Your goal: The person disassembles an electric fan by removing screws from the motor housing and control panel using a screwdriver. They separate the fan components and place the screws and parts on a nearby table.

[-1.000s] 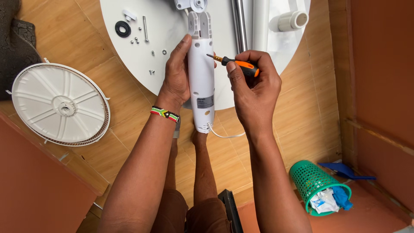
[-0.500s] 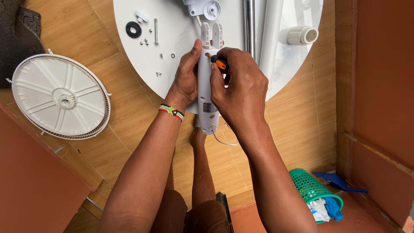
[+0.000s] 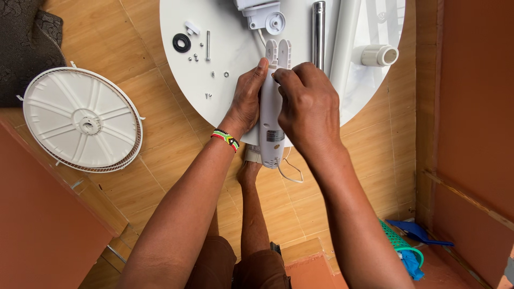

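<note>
Now hidden, the screwdriver sits under the closed right hand [image 3: 308,104]; left hand [image 3: 247,101] grips the lengthwise housing [image 3: 271,131], fork end pointing away.

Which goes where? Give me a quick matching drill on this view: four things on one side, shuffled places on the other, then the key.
Things:
1. black ring
2. fan grille
3. green basket
4. white housing

Places:
A. on the wood floor, far left of the round table
B. gripped by the left hand, with the right hand over it
C. on the white tabletop beside the small screws
D. lower right, by the blue scoop

Pairs: 1-C, 2-A, 3-D, 4-B
</note>
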